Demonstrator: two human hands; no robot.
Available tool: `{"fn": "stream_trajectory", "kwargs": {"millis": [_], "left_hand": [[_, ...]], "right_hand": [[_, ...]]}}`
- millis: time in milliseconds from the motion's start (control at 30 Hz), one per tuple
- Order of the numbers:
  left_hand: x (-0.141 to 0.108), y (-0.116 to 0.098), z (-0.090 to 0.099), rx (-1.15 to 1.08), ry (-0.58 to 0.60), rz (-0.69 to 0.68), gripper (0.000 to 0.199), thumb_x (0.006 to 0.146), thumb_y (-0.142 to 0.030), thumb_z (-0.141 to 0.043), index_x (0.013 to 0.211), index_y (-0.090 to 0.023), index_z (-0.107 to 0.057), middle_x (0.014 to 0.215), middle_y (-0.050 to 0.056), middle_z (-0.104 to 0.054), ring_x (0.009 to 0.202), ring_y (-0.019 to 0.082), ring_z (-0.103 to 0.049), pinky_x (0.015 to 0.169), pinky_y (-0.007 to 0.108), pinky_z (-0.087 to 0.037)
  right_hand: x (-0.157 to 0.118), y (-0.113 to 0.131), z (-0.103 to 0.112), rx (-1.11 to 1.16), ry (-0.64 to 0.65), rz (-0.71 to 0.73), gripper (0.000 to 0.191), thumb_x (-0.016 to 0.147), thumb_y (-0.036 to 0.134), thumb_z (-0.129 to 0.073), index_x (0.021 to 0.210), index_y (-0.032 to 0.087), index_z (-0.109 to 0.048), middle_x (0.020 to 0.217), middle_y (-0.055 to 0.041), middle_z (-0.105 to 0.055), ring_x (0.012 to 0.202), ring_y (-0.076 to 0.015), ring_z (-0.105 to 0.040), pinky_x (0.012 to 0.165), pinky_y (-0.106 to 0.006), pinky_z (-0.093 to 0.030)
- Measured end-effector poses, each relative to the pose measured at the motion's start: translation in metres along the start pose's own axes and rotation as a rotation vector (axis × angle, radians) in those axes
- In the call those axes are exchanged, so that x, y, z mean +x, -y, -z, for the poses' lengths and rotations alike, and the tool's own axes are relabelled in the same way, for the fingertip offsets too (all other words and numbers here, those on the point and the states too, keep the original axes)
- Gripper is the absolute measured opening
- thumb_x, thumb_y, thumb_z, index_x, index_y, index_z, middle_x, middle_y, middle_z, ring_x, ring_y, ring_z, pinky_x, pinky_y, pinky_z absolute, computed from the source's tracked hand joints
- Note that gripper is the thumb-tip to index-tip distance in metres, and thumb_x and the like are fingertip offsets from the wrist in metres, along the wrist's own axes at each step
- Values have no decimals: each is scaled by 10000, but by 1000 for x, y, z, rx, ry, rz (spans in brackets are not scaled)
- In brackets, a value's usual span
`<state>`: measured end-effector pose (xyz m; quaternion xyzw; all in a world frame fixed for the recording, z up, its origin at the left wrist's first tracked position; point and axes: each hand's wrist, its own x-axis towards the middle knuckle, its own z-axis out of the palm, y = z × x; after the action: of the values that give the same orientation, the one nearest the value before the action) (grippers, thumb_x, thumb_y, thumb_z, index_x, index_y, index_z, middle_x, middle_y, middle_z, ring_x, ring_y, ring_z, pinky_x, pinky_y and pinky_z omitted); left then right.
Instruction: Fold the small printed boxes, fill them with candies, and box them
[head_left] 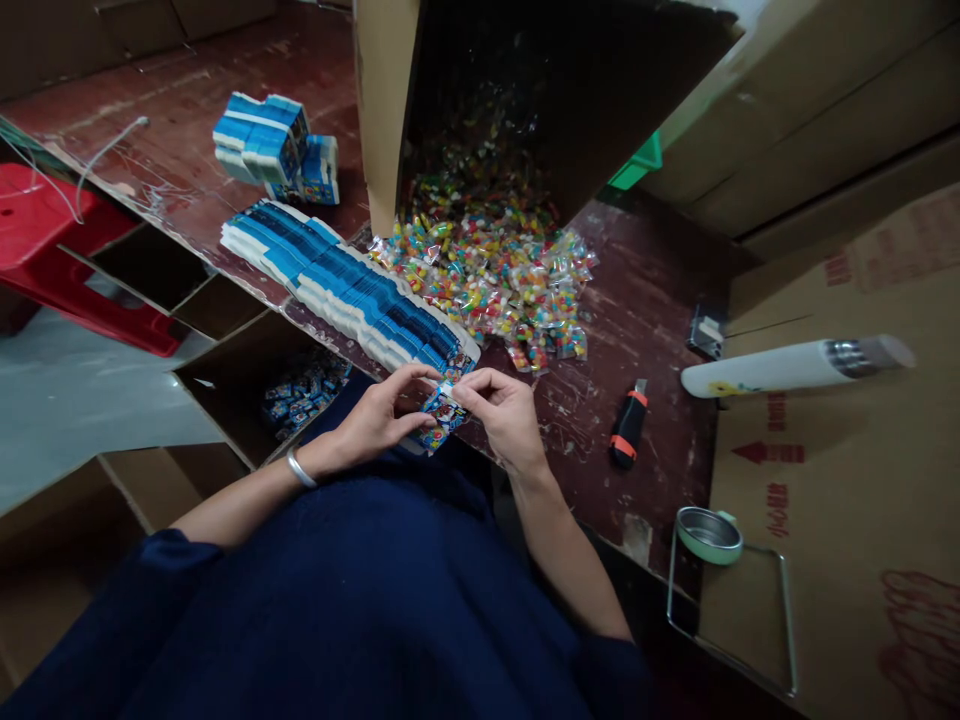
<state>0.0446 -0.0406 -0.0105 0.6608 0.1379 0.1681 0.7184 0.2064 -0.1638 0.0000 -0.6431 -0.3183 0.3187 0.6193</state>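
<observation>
Low in the middle, a small blue printed packet (445, 418) is between my two hands at the table's front edge. My left hand (390, 412) grips its left side between thumb and fingers. The thumb and fingertips of my right hand (501, 408) pinch its upper right edge. Just beyond the hands, a long row of flat blue-and-white cartons (337, 280) lies slantwise on the table. Behind it, small clear bags of colourful candy (495, 280) spill out of a tipped cardboard box (386, 120).
Bundled cartons (262, 138) sit at the back left. On the right are a black-and-orange cutter (628, 428), a white bottle (772, 368) and a metal cup (709, 535). Below the left edge, an open box holds small blue packs (300, 395), near a red stool (97, 270).
</observation>
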Motion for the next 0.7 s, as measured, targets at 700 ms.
{"fn": "stream_trajectory", "kwargs": {"millis": [700], "left_hand": [[-6, 8, 58, 277, 320, 317, 541, 785, -259, -774, 1276, -215, -551, 1029, 21, -631, 830, 154, -629, 749, 285, -519]], "right_hand": [[44, -55, 104, -1266, -292, 152, 127, 901, 298, -641, 973, 206, -690, 996, -131, -752, 979, -308, -624, 826, -403, -504]]}}
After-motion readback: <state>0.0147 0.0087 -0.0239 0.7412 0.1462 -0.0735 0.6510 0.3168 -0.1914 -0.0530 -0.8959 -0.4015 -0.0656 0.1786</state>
